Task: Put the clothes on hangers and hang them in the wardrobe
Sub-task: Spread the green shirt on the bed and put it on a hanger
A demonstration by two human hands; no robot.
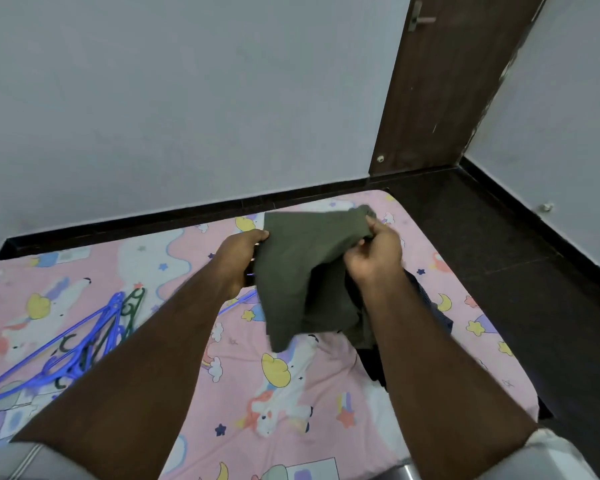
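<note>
Olive garment point(302, 271) pinched by both the left hand point(238, 258) and right hand point(374, 254); best spread the neckline taut before threading a blue hanger point(238, 301).

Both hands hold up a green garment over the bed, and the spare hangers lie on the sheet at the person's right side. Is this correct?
Not quite. In the head view, the spare hangers lie on the sheet at the person's left side, not the right. The rest stands: the left hand and the right hand both hold up the green garment over the bed.

Pale walls point(153, 98), dark floor point(499, 254), perhaps tiled
</note>
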